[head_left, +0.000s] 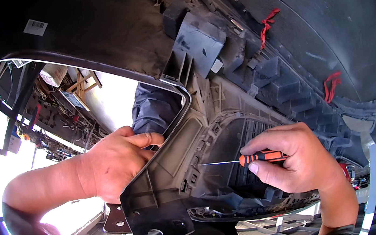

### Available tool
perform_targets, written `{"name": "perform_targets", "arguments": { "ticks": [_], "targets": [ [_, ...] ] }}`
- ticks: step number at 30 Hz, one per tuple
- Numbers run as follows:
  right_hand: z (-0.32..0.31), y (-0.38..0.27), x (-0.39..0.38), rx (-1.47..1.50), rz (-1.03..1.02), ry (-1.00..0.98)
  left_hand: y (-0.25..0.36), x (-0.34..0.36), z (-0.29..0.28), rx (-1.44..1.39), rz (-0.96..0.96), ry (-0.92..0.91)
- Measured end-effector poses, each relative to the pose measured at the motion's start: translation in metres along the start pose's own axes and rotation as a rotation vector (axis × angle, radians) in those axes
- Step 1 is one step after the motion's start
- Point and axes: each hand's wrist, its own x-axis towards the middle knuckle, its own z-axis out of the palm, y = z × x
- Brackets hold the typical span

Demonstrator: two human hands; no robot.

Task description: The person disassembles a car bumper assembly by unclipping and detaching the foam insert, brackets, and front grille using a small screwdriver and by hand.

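Observation:
A large dark plastic car bumper (163,167), seen from its ribbed inner side, fills the middle of the view. My left hand (116,161) is closed round its left edge, with the fingertips partly hidden behind the panel. In my right hand (296,158) is a screwdriver (263,156) with an orange and black handle, its thin shaft pointing left. The tip reaches the row of clips along the frame of a slatted grille (239,151); whether it touches a clip, I cannot tell. A black metal bracket (161,224) with holes sits below my left hand.
Grey foam blocks (199,41) line the bumper's upper inner side. Red ties (268,27) hang from the panel at the right. A dark-clothed leg or sleeve (156,107) shows through the opening at left. Cluttered tools and parts (76,122) lie beyond it.

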Motion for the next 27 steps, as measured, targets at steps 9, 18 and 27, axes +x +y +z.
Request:
{"name": "perform_targets", "arguments": {
  "ticks": [9, 18, 27],
  "targets": [
    [-0.011, -0.021, 0.042, -0.153, 0.021, -0.194, -0.008, -0.001, 0.005, 0.005, 0.012, -0.033],
    [-0.017, 0.012, 0.040, 0.009, -0.110, -0.083, -0.009, -0.002, 0.009, -0.003, -0.002, -0.005],
    [-0.021, 0.056, 0.063, 0.177, -0.086, -0.113, -0.009, -0.001, 0.004, 0.037, -0.020, -0.046]
  ]
}}
